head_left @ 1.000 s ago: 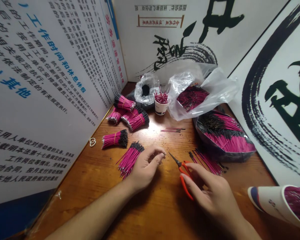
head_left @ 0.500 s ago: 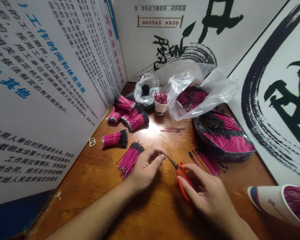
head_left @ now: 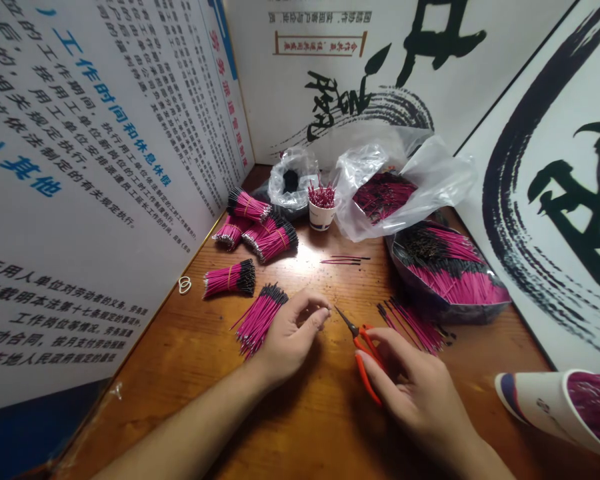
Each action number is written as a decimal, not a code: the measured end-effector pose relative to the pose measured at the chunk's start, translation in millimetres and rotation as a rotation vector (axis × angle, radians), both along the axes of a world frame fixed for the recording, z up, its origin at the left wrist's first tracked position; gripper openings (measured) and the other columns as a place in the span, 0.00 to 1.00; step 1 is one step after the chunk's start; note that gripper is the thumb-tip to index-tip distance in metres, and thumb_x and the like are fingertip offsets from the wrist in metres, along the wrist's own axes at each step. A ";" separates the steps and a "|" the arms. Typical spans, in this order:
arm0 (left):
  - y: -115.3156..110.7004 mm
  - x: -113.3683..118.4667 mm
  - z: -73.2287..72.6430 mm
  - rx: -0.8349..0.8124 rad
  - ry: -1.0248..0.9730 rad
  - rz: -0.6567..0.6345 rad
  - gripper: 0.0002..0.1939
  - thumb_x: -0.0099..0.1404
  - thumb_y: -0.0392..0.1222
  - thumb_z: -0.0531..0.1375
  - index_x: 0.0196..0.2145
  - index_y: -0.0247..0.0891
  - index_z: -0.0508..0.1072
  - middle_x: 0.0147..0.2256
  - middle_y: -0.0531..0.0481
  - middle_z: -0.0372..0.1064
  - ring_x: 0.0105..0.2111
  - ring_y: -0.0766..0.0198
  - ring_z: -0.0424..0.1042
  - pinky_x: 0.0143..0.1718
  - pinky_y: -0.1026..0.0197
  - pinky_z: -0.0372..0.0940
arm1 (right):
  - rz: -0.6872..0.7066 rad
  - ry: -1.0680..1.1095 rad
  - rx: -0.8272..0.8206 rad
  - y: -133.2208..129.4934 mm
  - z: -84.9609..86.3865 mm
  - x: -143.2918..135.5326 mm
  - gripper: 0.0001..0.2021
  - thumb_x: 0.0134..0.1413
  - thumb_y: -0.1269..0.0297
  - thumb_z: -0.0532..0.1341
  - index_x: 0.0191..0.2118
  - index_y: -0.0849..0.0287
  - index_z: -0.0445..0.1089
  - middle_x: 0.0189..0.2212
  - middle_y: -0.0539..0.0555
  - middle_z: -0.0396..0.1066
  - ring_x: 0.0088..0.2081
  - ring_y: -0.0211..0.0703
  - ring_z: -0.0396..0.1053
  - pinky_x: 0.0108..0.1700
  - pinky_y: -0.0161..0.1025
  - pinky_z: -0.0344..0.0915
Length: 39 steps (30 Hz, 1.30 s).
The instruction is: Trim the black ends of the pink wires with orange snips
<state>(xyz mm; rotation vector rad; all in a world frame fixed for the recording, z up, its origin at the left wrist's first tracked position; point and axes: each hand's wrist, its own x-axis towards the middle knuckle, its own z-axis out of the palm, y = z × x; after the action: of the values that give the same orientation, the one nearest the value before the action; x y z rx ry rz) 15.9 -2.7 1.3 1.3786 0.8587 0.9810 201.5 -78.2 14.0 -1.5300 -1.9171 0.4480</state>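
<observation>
In the middle of the head view, my left hand [head_left: 297,333] is pinched closed, thumb against forefinger; whatever is between the tips is too small to make out. My right hand [head_left: 420,380] grips orange-handled scissors [head_left: 367,367], their dark pointed blades aimed at my left fingertips with a slight gap between. Beside my left wrist lies a loose pile of pink wires [head_left: 260,320] with black ends. Behind my right hand more pink wires [head_left: 415,323] are spread on the wooden table [head_left: 310,427].
Rubber-banded wire bundles [head_left: 270,237] lie at the back left, with another bundle [head_left: 229,278] nearer. A paper cup [head_left: 322,217] holds wires upright. A plastic bag [head_left: 360,223] and an open dark bag [head_left: 450,303] of wires stand right. A tipped cup [head_left: 535,400] lies at front right.
The scissors' tips have drawn back slightly from my left fingertips, toward the right and down. My left hand has barely moved.
</observation>
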 end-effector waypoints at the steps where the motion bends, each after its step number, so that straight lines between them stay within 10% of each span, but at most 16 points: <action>1: 0.0 0.1 0.0 0.000 -0.002 0.003 0.06 0.68 0.41 0.56 0.35 0.36 0.68 0.29 0.53 0.61 0.28 0.68 0.60 0.31 0.65 0.58 | -0.002 0.000 -0.011 -0.3 0.0 -0.2 0.07 0.61 0.62 0.58 0.42 0.57 0.67 0.20 0.45 0.68 0.17 0.34 0.64 0.21 0.30 0.59; 39: 1.5 -5.1 1.1 0.107 0.192 -0.044 0.08 0.68 0.43 0.54 0.34 0.36 0.67 0.28 0.53 0.63 0.28 0.67 0.62 0.30 0.65 0.57 | -0.081 -0.054 -0.061 4.1 1.4 10.8 0.09 0.60 0.57 0.57 0.41 0.56 0.67 0.20 0.45 0.68 0.18 0.36 0.65 0.21 0.31 0.61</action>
<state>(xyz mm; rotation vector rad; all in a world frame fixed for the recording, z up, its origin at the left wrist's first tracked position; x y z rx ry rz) 10.8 -1.2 2.4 1.5958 0.9253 0.8811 212.3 -74.1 15.4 -1.6677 -1.8900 0.4371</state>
